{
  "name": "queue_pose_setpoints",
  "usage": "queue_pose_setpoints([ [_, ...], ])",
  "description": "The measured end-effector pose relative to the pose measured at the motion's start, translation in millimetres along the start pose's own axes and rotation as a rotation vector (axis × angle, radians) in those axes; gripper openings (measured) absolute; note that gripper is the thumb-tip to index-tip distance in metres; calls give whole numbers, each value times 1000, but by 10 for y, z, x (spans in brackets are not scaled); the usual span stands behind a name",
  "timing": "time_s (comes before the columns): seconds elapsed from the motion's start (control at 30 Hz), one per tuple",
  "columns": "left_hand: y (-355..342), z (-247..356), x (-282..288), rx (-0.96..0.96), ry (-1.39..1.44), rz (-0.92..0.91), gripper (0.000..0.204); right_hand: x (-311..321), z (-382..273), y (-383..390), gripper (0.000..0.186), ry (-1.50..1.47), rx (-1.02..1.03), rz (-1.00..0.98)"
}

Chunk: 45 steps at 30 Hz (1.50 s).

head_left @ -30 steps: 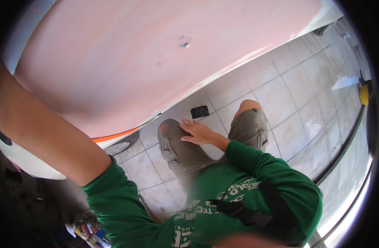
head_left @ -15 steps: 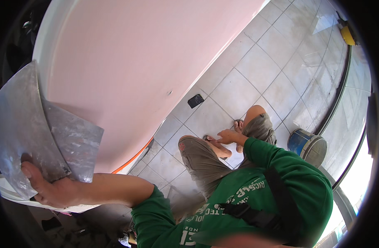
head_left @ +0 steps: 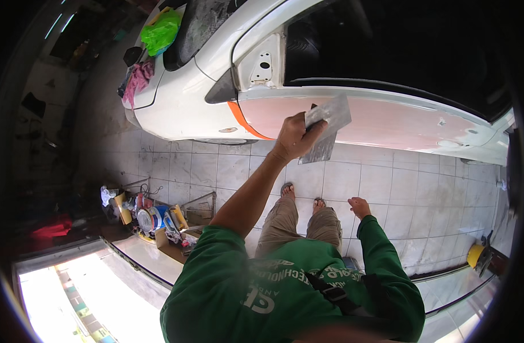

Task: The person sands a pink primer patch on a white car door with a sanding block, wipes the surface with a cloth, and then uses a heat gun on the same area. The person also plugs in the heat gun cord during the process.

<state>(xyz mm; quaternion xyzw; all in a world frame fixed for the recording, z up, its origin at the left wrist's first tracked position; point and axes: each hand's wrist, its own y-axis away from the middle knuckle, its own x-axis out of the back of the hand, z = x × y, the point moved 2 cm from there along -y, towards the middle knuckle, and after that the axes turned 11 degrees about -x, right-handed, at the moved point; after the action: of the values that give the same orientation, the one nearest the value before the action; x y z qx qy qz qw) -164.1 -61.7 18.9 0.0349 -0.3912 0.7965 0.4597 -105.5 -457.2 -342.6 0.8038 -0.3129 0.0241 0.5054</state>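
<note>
Now | left hand point(head_left: 297, 137) gripping two metal plates point(head_left: 335, 113) | right hand point(head_left: 360, 207) curled, seemingly empty

This is a vehicle body-repair workshop, or a garage used as one. A white car point(head_left: 182, 117) stands on a pale tiled floor point(head_left: 376, 177) marked with grey smudges, its front door point(head_left: 388, 117) spread with a pink, filler-like coat and edged at the front by an orange strip point(head_left: 239, 116). At the window corner a bare mounting plate point(head_left: 264, 64) shows its holes (the kind that carries a side mirror). The left hand point(head_left: 301, 137) grips flat metal blades point(head_left: 334, 114), and nearby sits a jumble of tubs and supplies point(head_left: 150, 218).
</note>
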Motion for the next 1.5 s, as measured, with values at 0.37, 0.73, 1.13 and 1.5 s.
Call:
queue_pose_setpoints([
  [0.37, 5122, 1302, 797, 1772, -376, 448, 50, -92, 1153, 839, 52, 1074, 491, -670],
  [0.73, 6478, 2550, 584, 1799, -429, 317, 48, -93, -768, 942, 66, 452, -130, -424],
  [1.13, 6514, 2274, 1073, 1377, -527, 295, 46, -1544, -1066, 2195, 67, 228, -57, -610],
  [1.5, 5179, 2360, 2212, 977, 291, 534, 36, -3387, -1841, 3777, 44, -243, -295, -1326],
])
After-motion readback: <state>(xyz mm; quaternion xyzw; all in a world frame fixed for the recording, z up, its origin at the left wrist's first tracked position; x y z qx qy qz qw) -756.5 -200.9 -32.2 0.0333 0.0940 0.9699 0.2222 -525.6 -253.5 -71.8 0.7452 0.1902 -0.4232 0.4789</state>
